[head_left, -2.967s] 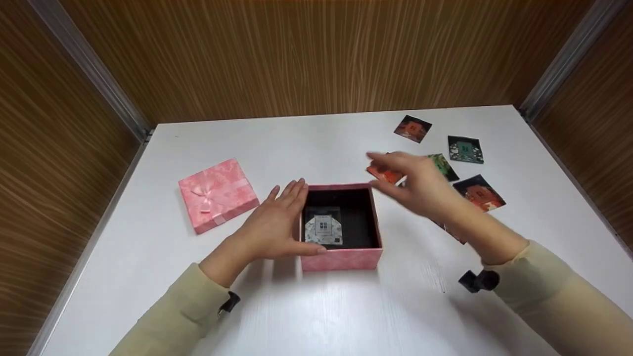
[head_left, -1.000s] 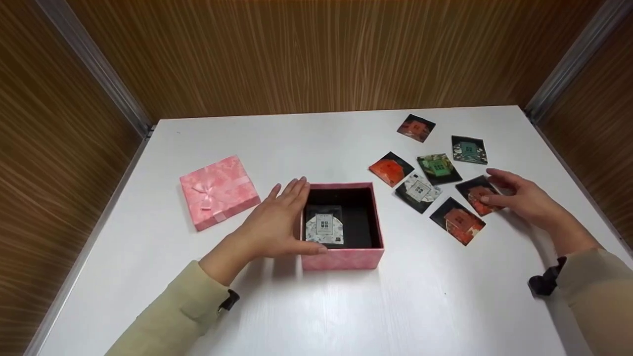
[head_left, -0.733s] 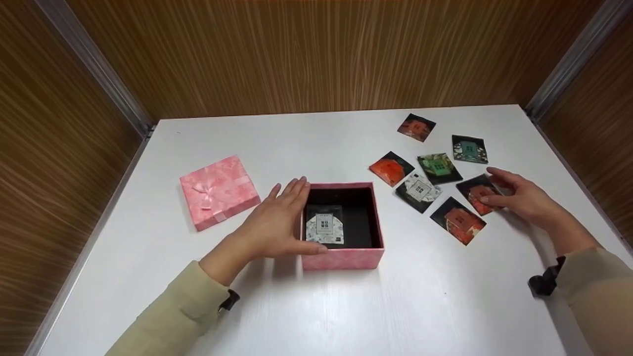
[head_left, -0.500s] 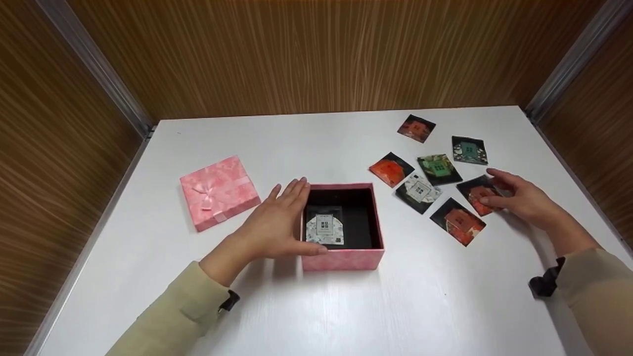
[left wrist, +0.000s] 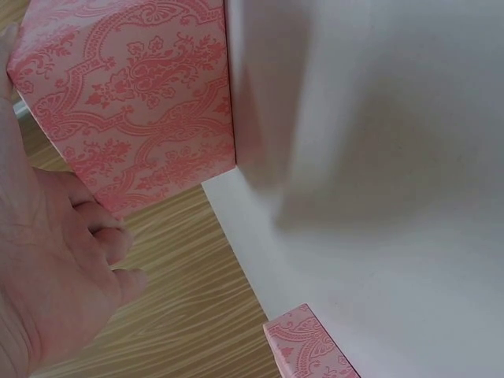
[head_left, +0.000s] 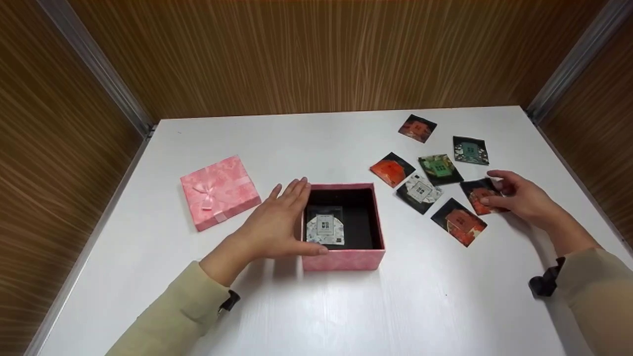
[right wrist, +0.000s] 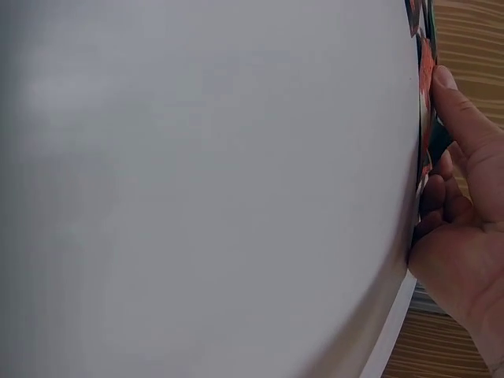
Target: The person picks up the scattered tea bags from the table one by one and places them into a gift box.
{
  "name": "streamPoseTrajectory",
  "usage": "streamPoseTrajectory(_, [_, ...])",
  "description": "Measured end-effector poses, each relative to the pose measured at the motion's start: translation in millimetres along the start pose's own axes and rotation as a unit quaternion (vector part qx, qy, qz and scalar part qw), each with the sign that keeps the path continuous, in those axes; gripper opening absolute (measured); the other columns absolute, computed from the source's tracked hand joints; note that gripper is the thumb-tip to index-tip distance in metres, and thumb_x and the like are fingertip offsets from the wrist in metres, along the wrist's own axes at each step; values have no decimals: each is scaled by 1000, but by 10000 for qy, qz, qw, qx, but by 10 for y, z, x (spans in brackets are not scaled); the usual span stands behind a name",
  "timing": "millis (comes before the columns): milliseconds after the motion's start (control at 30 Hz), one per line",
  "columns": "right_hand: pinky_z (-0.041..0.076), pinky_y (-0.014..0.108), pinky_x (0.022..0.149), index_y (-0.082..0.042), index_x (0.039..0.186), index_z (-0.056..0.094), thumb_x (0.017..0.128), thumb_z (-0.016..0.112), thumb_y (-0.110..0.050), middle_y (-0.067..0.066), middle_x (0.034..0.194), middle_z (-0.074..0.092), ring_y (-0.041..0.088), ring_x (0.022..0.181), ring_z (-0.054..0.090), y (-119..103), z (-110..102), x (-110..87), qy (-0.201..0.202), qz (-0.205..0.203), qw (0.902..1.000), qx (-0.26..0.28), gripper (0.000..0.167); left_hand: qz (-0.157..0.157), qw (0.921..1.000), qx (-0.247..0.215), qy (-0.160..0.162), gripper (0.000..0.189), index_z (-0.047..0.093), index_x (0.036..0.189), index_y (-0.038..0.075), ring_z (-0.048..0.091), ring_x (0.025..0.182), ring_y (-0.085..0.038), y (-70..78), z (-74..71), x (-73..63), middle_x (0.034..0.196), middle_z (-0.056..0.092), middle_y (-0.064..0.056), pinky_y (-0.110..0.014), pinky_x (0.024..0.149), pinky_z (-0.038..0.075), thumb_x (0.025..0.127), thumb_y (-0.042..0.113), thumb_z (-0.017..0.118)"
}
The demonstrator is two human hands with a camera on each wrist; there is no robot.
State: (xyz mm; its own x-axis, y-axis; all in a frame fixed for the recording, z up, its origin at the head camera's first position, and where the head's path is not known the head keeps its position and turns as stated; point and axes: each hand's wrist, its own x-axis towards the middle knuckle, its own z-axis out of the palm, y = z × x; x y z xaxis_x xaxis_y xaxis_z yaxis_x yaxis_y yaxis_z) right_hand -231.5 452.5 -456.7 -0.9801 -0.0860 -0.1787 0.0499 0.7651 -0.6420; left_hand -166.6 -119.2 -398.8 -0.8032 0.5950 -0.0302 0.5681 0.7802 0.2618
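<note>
Left fingers (head_left: pixel 297 194) hide left wall of box (head_left: pixel 342 260) from me. Right fingers (head_left: pixel 503 174) cover side of pinched red sachet (head_left: pixel 478 192) facing right edge of worktop (head_left: pixel 415 309). Sachet labels (head_left: pixel 440 168) too small; can't read. Sleeves (head_left: pixel 183 301) run off head view. Left wrist view crops box at top, lid (left wrist: pixel 307 341) at bottom.

Right hand (right wrist: pixel 466 252) at right side of view, thumb against red packet (right wrist: pixel 426 75), other fingers curled beside packet's lower end. Packet seen nearly edge-on. Second packet (right wrist: pixel 413 14) above, cut by frame. White table (right wrist: pixel 213 189) fills most of view; wood panel (right wrist: pixel 472 47) beyond.
</note>
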Motion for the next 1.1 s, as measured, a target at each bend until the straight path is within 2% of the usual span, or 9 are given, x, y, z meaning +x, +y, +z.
streamPoseTrajectory(167, [38, 34, 87, 4, 154, 40, 100, 76, -43, 24, 129, 49, 35, 113, 43, -12, 2, -10, 21, 79, 9999, -124, 80, -1, 10000, 19, 4, 137, 10, 169, 3, 4, 164, -25, 2, 0, 1, 178, 7, -13, -47, 132, 4, 79, 95, 55])
streamPoseTrajectory(400, [38, 35, 87, 5, 154, 39, 98, 77, -43, 25, 129, 51, 36, 114, 44, -8, 10, -21, 109, 45, 9999, 50, 82, -6, 10000, 48, -25, 137, 9, 169, 3, 3, 164, -25, -8, 9, 11, 178, 6, -12, -45, 132, 3, 79, 95, 55])
streamPoseTrajectory(533, [39, 32, 86, 4, 156, 35, 98, 77, -43, 26, 128, 51, 35, 112, 46, -8, 18, -27, 196, 58, 9998, 60, 85, -4, 10000, 57, -11, 138, 9, 169, 3, 4, 163, -25, -10, 9, 13, 178, 7, -13, -45, 131, 3, 78, 96, 54])
streamPoseTrajectory(633, [40, 25, 81, 2, 159, 30, 99, 77, -42, 25, 123, 51, 31, 106, 48, -3, 22, -29, 316, 2, 9995, -22, 89, -7, 10000, 49, -15, 139, 9, 169, 3, 4, 164, -25, -10, 9, 10, 178, 5, -11, -45, 132, 3, 78, 97, 53])
streamPoseTrajectory(800, [45, 13, 73, 2, 163, 17, 99, 79, -33, 23, 121, 55, 11, 92, 54, -5, 44, -31, 511, -163, 9983, 241, 96, 27, 10000, 78, 19, 139, 10, 169, 2, 7, 164, -28, -7, 6, 13, 177, 6, -12, -47, 132, 5, 78, 97, 53])
streamPoseTrajectory(900, [50, 11, 71, 1, 163, 12, 98, 80, -28, 25, 122, 56, 2, 86, 56, -8, 53, -33, 583, -157, 9972, 441, 98, 30, 9999, 91, 37, 138, 11, 169, 2, 7, 164, -27, -7, 5, 15, 177, 7, -13, -47, 132, 5, 78, 97, 53])
streamPoseTrajectory(1000, [52, 12, 71, 0, 159, 12, 98, 80, -29, 27, 123, 56, 2, 87, 57, -16, 56, -39, 613, -86, 9970, 475, 96, 25, 9999, 89, 41, 138, 11, 169, 2, 6, 164, -26, -6, 7, 16, 177, 8, -13, -46, 132, 5, 78, 97, 53])
streamPoseTrajectory(1100, [48, 16, 72, 3, 150, 25, 98, 79, -34, 25, 120, 55, 13, 92, 55, -30, 60, -55, 671, -45, 9974, 252, 84, 19, 9999, 118, 30, 138, 11, 169, 2, 6, 164, -26, -8, 4, 16, 177, 8, -12, -46, 132, 4, 78, 97, 53])
